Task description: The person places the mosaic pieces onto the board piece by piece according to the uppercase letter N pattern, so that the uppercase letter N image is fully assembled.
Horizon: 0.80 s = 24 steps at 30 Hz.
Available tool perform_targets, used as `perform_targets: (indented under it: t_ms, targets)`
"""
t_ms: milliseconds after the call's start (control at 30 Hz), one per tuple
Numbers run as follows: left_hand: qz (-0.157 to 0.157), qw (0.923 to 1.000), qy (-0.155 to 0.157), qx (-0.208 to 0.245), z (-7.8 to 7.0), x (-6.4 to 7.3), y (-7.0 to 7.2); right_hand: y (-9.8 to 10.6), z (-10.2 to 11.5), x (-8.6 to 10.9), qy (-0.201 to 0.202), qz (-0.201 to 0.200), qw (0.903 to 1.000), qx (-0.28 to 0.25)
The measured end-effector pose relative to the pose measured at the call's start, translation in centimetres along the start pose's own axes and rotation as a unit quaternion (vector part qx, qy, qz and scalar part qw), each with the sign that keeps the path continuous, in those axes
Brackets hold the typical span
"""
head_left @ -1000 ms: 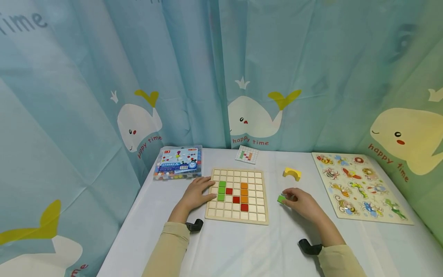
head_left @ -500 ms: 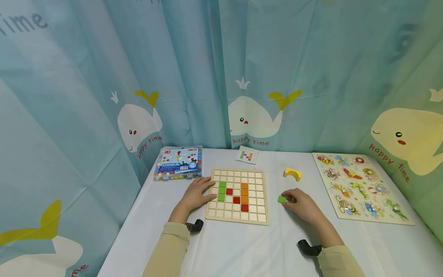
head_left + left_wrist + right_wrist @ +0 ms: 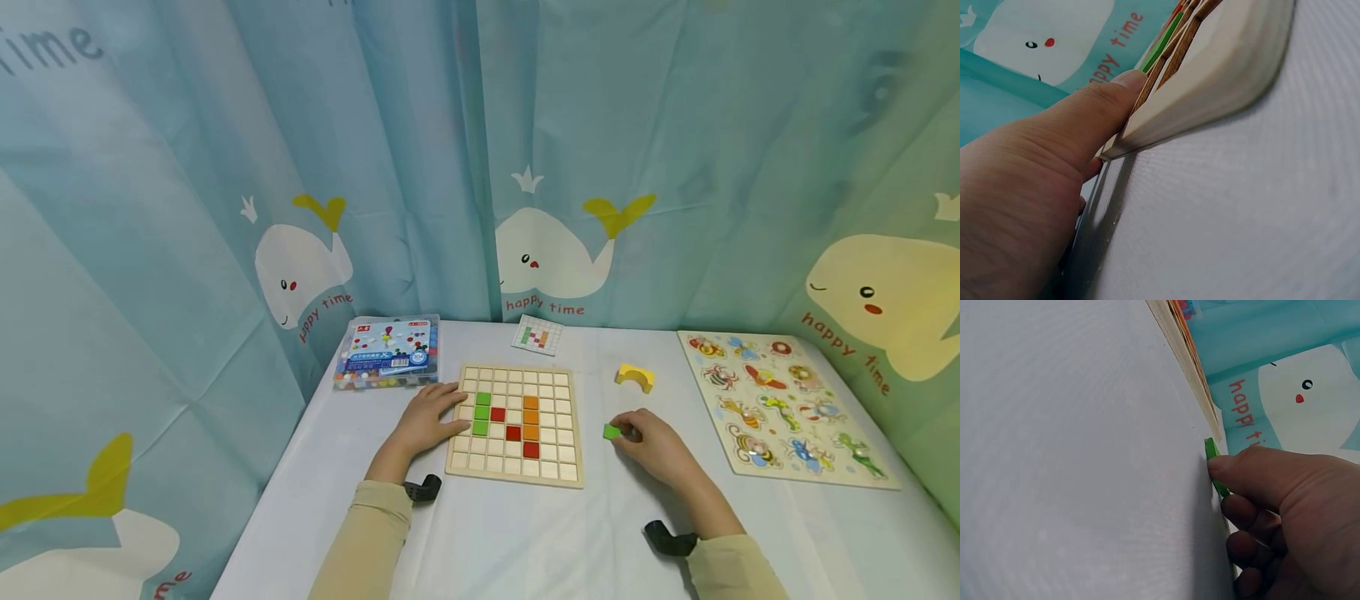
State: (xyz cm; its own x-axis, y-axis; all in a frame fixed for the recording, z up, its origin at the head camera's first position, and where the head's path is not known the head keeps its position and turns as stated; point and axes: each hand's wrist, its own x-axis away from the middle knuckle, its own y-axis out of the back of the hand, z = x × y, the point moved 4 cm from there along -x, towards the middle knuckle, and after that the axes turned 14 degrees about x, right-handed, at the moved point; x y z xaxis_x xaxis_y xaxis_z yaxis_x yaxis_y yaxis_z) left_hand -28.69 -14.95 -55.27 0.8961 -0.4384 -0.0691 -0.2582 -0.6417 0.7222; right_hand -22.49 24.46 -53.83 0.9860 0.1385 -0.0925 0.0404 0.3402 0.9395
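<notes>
My right hand [image 3: 654,443] pinches a small green square tile [image 3: 611,431] over the white tablecloth, to the right of the grid board. In the right wrist view the thumb [image 3: 1254,472] lies against the green tile [image 3: 1210,449], which is seen nearly edge-on. My left hand [image 3: 426,421] rests on the left rim of the wooden grid board [image 3: 514,478], fingers loosely spread. The left wrist view has its thumb [image 3: 1107,103] on top of the rim. Set in the board are green tiles [image 3: 481,412], red tiles [image 3: 513,433] and orange tiles [image 3: 530,417].
A pattern card [image 3: 537,335] lies behind the board. A yellow arch block [image 3: 635,377] sits beyond my right hand. At the far right is an insect puzzle board [image 3: 780,408]. A clear box of coloured beads [image 3: 387,353] stands back left. A whale-print curtain [image 3: 420,167] surrounds the table.
The green tile has shifted and turned slightly between the right fingers, with the hand nearly in place. My left hand and the board stay as they were.
</notes>
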Motion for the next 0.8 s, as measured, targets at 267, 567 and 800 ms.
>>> perform_targets:
  t_ms: [267,567,800]
  targets:
    - [0.002,0.9998,0.009,-0.019,0.4,-0.1,-0.3,0.5,0.4,-0.1,-0.006,0.006,0.9999,-0.006]
    - [0.001,0.9998,0.010,-0.018,0.4,-0.1,-0.3,1.3,1.5,-0.3,0.005,0.009,0.9998,-0.016]
    - [0.003,0.9998,0.010,-0.015,0.4,-0.1,-0.2,2.1,3.6,-0.9,0.032,0.002,0.9991,-0.028]
